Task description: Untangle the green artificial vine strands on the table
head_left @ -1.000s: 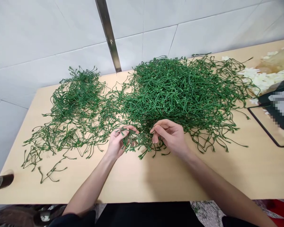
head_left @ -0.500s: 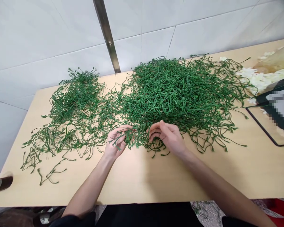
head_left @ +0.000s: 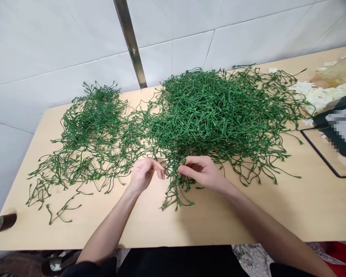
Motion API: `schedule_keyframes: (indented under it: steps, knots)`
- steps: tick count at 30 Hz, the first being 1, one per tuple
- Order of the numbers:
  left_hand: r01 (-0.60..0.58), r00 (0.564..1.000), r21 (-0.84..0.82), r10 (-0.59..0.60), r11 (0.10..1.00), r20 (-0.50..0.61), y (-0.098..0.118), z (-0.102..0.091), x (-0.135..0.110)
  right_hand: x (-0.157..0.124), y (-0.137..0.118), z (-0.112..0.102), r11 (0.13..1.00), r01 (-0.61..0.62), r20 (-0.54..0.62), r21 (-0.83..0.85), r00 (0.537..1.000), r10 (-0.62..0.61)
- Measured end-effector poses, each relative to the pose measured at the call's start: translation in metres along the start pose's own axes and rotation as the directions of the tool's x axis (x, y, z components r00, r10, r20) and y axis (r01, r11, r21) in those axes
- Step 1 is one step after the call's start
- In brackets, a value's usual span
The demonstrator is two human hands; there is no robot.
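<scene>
A: Where are the green stems?

B: Most of them lie in one big heap on the worktop. A smaller pile is to the left of the heap, and loose stems join the two. One small bunch spreads out at the front of the heap, between the hands.

A: And what do the fingers do?

B: The right hand is at the heap's front edge. Its thumb and forefinger come close together beside the bunch, but whether they clamp a stem, I cannot tell. The left hand is just left of it, with bent fingers; its thumb is hidden, so I cannot tell its grip either.

A: How will such stems handle?

B: I judge them very light, springy, rather like thin plastic. They should not break easily, but the forked tips probably catch on each other.

A: Then where to hold?

B: In my opinion, on the bare middle of the stem, below the forks, with a gentle pinch.
</scene>
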State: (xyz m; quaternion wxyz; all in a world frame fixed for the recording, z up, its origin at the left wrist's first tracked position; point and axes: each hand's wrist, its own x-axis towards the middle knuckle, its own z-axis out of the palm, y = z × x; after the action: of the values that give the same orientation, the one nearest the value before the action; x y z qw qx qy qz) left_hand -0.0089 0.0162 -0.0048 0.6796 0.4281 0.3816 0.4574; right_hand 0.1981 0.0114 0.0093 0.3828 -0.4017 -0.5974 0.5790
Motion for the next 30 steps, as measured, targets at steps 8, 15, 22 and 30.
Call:
schedule_keyframes:
  steps: [8, 15, 22, 30]
  knots:
    - [-0.176, 0.981, 0.273, 0.146, 0.946, 0.126, 0.001, 0.009, -0.002, -0.001, 0.002, 0.006, 0.991, 0.029, 0.131, -0.128, 0.991, -0.012]
    - [0.066, 0.985, 0.051, -0.073, 0.997, 0.158, -0.005, 0.007, -0.003, -0.001, 0.001, 0.011, 0.996, 0.041, -0.027, -0.074, 0.999, -0.043]
    - [0.067, 0.978, 0.058, -0.077, 0.996, 0.191, -0.004, 0.001, -0.004, -0.001, 0.007, 0.008, 0.999, 0.001, -0.051, 0.050, 0.999, 0.001]
    - [0.043, 0.987, 0.192, -0.071, 0.980, 0.143, -0.002, 0.000, -0.002, 0.000, 0.006, 0.007, 0.921, 0.293, -0.049, -0.257, 0.948, -0.315]
